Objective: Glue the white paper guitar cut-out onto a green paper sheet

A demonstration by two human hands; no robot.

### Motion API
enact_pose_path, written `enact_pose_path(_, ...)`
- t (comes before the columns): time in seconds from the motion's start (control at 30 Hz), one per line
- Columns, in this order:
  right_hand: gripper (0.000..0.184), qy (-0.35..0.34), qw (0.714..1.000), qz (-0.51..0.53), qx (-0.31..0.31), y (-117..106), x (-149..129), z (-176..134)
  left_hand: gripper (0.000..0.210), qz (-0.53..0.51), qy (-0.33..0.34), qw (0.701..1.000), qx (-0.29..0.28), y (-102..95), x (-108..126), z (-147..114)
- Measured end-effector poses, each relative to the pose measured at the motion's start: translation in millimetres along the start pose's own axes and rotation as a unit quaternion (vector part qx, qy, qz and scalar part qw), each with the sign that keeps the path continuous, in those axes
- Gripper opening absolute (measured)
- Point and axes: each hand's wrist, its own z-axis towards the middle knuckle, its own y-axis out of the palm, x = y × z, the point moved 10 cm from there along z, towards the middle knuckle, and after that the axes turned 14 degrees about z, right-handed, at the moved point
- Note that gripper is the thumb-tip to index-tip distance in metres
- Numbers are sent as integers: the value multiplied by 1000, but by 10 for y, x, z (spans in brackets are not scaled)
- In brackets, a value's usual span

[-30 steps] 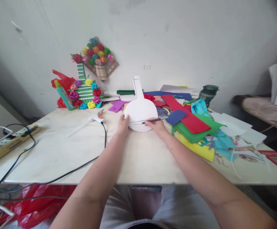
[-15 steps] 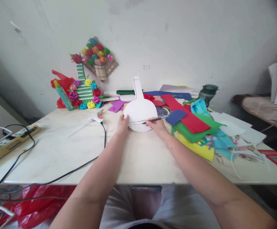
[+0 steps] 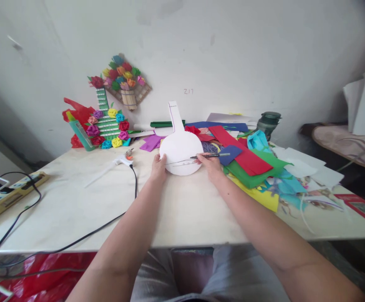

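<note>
A white banjo-shaped paper cutout (image 3: 182,147), round below with a long neck above, is held tilted up over the table. My left hand (image 3: 159,166) grips its lower left edge, thumb on the front. In my right hand (image 3: 210,164) is a black pen (image 3: 212,155), pinched between the fingers at the cutout's right side, its tip near the surface. Across the lower part of the disc run dark drawn lines with several small circles between them. Scraps of coloured paper lie beside my right hand.
Red (image 3: 239,151), green and blue sheets pile up at the right. A hot glue gun (image 3: 124,160) with its black cord lies left of my arm. A glue bottle (image 3: 80,132) and a flowered paper guitar (image 3: 108,117) stand behind; a dark bottle (image 3: 267,124) stands back right. A power strip (image 3: 12,193) lies far left.
Several small circles now show between the drawn lines on the disc. The pen has shifted slightly and lies flatter. The view has turned a little to the right.
</note>
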Motion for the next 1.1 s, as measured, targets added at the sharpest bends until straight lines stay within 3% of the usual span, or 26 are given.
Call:
enact_pose_path(0.13, 15, -17, 999, 5, 47, -130, -38, 36, 21, -6, -3, 1000, 1, -8, -13, 12)
enact_pose_path(0.23, 14, -34, 998, -11, 49, -126, -81, 34, 20, -12, -3, 1000, 3, -5, 1, -3)
enact_pose_path(0.37, 13, -36, 998, -50, -16, 75, -78, -18, 20, -8, -5, 1000, 6, -2, 7, -10)
enact_pose_path(0.53, 13, 10, 993, -67, -99, 331, 54, -122, 23, -5, -7, 1000, -5, -10, -66, 56)
enact_pose_path(1.1, 11, 2, 982, -121, -144, 428, 110, -147, 27, 20, -1, 1000, -16, 45, -15, -15)
